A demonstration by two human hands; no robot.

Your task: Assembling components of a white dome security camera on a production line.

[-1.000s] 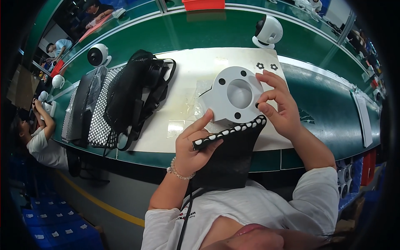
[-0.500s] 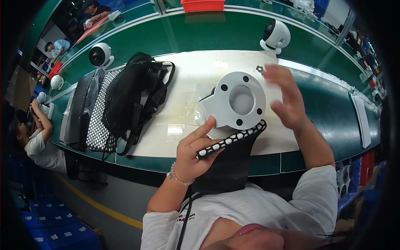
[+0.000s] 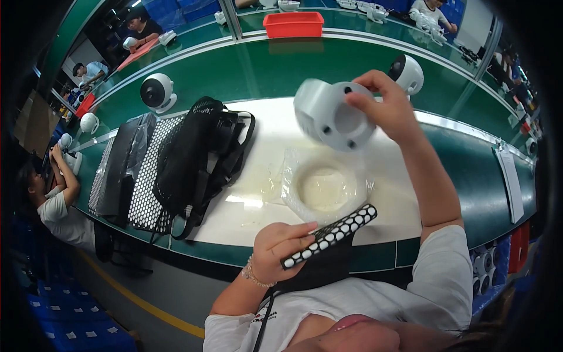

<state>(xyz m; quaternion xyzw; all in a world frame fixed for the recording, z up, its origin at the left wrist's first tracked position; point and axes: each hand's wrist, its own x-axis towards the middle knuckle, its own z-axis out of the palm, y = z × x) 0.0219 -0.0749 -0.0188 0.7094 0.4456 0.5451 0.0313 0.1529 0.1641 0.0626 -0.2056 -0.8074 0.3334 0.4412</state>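
Note:
A white plastic camera housing (image 3: 315, 117), with a round ring base and black rubber feet, is tilted above the work mat. My right hand (image 3: 392, 108) grips the rim of that ring between thumb and fingers. Below it, a clear plastic-film wrap with a round hollow (image 3: 324, 186) lies on the mat. Closer to my body, my left hand (image 3: 277, 251) is closed around a black strip with white dots (image 3: 331, 236). This strip looks like the folded edge of a dark sheet hanging toward my lap.
Left of the mat (image 3: 252, 170) lie a black mesh bag with straps (image 3: 190, 167) and dotted sheets (image 3: 145, 205). White round cameras stand at the back left (image 3: 157, 92) and back right (image 3: 410, 75). A red bin (image 3: 293, 24) sits beyond. Other people work at benches.
My right hand, open beside the housing before, now holds it and has raised it up and away, baring the film wrap. My left hand keeps the dotted strip.

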